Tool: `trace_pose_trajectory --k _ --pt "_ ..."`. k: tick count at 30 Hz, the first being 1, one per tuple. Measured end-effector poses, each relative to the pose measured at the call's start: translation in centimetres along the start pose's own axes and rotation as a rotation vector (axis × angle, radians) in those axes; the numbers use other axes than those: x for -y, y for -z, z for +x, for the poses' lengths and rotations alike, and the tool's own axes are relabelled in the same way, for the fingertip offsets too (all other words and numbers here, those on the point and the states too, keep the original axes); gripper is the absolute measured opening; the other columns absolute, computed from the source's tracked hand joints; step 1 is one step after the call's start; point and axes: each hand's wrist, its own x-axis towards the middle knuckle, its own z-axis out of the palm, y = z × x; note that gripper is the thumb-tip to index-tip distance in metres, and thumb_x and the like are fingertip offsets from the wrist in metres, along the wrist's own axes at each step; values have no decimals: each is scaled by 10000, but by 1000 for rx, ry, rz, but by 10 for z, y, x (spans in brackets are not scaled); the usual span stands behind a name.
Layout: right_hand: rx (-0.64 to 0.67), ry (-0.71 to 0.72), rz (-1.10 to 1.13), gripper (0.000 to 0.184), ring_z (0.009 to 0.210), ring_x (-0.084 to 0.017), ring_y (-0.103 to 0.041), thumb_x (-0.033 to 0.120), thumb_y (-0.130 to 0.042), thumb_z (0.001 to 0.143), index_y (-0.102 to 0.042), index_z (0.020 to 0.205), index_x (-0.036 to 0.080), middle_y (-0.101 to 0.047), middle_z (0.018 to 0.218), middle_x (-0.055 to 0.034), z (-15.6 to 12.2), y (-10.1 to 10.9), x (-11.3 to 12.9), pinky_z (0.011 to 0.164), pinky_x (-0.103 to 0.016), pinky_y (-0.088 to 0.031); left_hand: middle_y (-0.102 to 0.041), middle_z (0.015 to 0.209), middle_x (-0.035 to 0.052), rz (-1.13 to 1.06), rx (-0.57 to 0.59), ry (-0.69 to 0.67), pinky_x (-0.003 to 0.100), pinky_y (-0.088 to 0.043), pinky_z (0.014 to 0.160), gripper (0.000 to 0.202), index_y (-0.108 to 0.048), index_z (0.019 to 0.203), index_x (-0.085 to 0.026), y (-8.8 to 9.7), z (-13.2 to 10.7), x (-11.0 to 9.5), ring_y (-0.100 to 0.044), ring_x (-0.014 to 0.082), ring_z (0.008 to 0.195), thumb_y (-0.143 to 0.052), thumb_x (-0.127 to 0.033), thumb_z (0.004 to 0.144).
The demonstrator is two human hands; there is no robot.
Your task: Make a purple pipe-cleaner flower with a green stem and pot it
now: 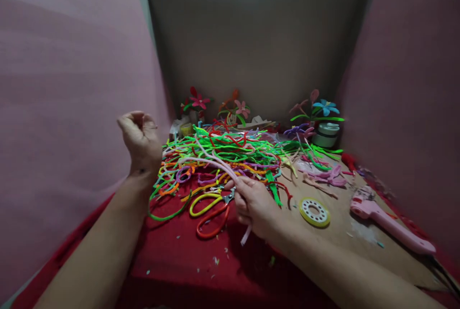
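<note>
Several pale pink pipe cleaners (224,165) are gripped as a loose bundle in my right hand (257,203). Their far ends fan out over the pile, and a short tail sticks out below the fist. My left hand (141,136) is raised at the left, apart from the bundle, with its fingers curled in; whatever may be between them is hidden. Scissors (208,204) with one yellow and one red handle lie just left of my right hand. Behind both hands spreads a tangled heap of mostly green pipe cleaners (230,148), with orange, red and purple ones among them.
On the brown board (334,256) at the right lie a yellow-rimmed tape roll (315,212) and a pink glue gun (390,223). Pipe-cleaner flowers, including a blue flower (326,107), stand behind near a white jar (326,135). Pink panels flank the red cloth (179,263).
</note>
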Motion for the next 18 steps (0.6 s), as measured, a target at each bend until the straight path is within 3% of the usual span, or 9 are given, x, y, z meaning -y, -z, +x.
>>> trace_pose_trajectory --k 1,3,4,6,7,8,12,16,18 --pt "-16 20 -1 257 286 -30 -138 439 -564 797 -536 806 184 -304 334 138 3 1 2 279 -143 -151 -488 701 -58 67 -8 -32 124 -359 539 78 -445 899 -186 3 -6 -1 -459 43 599 -509 -157 865" --pt "-31 41 -2 274 285 -31 -142 457 -562 792 -533 810 185 -299 333 140 6 2 4 278 -145 -150 -504 588 -35 162 206 108 170 -360 463 71 -536 770 -152 6 -29 -2 -454 71 484 -546 -195 826" --pt "-27 40 -3 277 286 -32 -143 462 -560 790 -531 811 187 -297 335 140 7 0 3 277 -145 -148 -500 528 -25 173 331 199 193 -351 414 149 -546 683 -141 5 -43 -1 -451 86 428 -605 -241 777" --pt "8 25 -28 283 285 -32 -146 473 -556 789 -526 803 192 -299 339 140 6 -4 -2 276 -146 -146 -505 508 -16 140 684 521 194 -315 370 256 -549 622 -146 0 -73 0 -454 95 402 -659 -357 717" --pt "33 18 -52 286 283 -31 -148 478 -553 789 -519 787 194 -302 342 139 5 -6 -5 274 -146 -146 -502 496 -17 117 733 576 182 -277 354 295 -549 599 -142 -3 -87 0 -411 75 379 -666 -392 703" --pt "61 14 -81 287 281 -30 -152 478 -550 790 -509 765 195 -300 344 138 3 -9 -8 272 -146 -145 -507 508 -18 83 764 616 171 -273 364 293 -568 620 -138 -6 -98 0 -403 65 392 -655 -401 715" --pt "144 22 -218 276 274 -34 -197 446 -517 821 -493 713 193 -293 345 130 -3 -14 -14 268 -148 -158 -432 425 -49 5 620 561 151 -242 351 281 -568 597 -137 -9 -108 -6 -334 39 355 -662 -374 716" --pt "210 -15 -352 265 258 -44 -238 401 -466 858 -542 735 180 -325 321 122 -9 -13 -13 281 -162 -180 -517 424 11 53 566 400 153 -294 309 224 -612 645 -124 6 -70 -22 -429 76 329 -598 -296 787" --pt "227 -32 -441 270 260 -48 -264 346 -437 876 -579 739 162 -325 308 116 -11 -12 -14 292 -166 -181 -522 408 28 42 591 413 166 -291 267 229 -605 654 -116 18 -40 -29 -416 88 278 -526 -229 837"
